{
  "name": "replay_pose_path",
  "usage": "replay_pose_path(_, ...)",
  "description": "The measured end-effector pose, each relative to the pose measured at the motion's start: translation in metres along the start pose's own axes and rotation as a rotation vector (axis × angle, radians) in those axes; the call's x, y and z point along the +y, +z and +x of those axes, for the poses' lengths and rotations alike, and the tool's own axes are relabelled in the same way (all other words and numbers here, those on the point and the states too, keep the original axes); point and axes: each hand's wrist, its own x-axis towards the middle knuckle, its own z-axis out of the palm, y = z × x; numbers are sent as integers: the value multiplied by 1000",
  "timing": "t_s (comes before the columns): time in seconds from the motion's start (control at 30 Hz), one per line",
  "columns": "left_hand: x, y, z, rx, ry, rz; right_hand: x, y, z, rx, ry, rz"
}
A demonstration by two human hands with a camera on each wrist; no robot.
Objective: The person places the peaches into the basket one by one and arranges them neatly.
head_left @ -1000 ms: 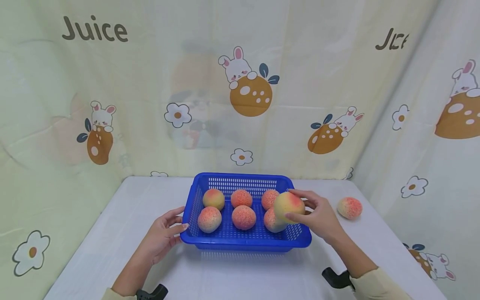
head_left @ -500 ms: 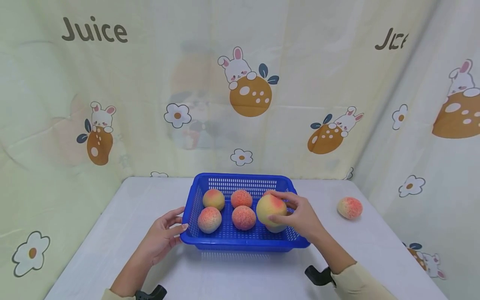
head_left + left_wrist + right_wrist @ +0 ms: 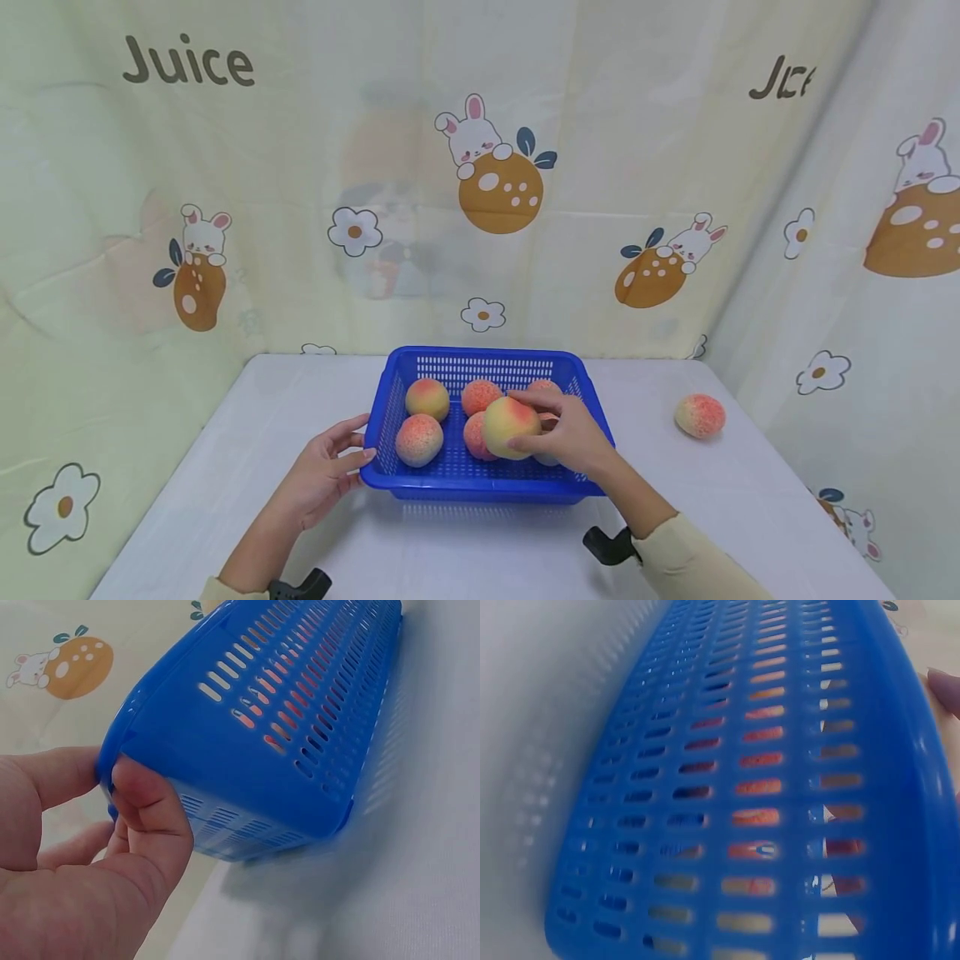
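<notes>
A blue plastic basket point(image 3: 491, 483) with slotted walls stands mid-table, several peaches inside. My left hand point(image 3: 318, 479) pinches its left rim; the left wrist view has the thumb and fingers on either side of the rim point(image 3: 124, 724). With thumb and fingers, my right hand point(image 3: 573, 433) holds a smooth yellow peach point(image 3: 512, 428) with a red blush, over the middle right of the basket. It partly covers a red peach point(image 3: 476, 435) behind it. Two peaches sit at the basket's left, a yellow one point(image 3: 427, 398) and a speckled one point(image 3: 419, 440). The basket wall point(image 3: 795, 787) mostly blocks the right wrist view.
Another speckled pink peach point(image 3: 700, 416) lies on the white table point(image 3: 465, 550) right of the basket. A curtain point(image 3: 585, 275) printed with rabbits and flowers hangs behind the table, and more of it hangs at the right.
My right hand has carried the yellow peach leftward across the basket, from its right end toward the middle. The left hand and the basket have stayed put.
</notes>
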Motion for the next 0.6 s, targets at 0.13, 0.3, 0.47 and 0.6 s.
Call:
replay_pose_path(0.13,0,-1,0,-11,4,9,-2,6,4,-27,-16,-1)
replay_pose_path(0.3,0,-2,0,-20,6,11,-4,12,8,-62,-29,5)
replay_pose_path(0.47,1,-2,0,-28,10,13,-4,19,11,-95,-26,-6)
replay_pose_path(0.6,0,-2,0,-34,12,17,-7,26,12,-111,-4,1)
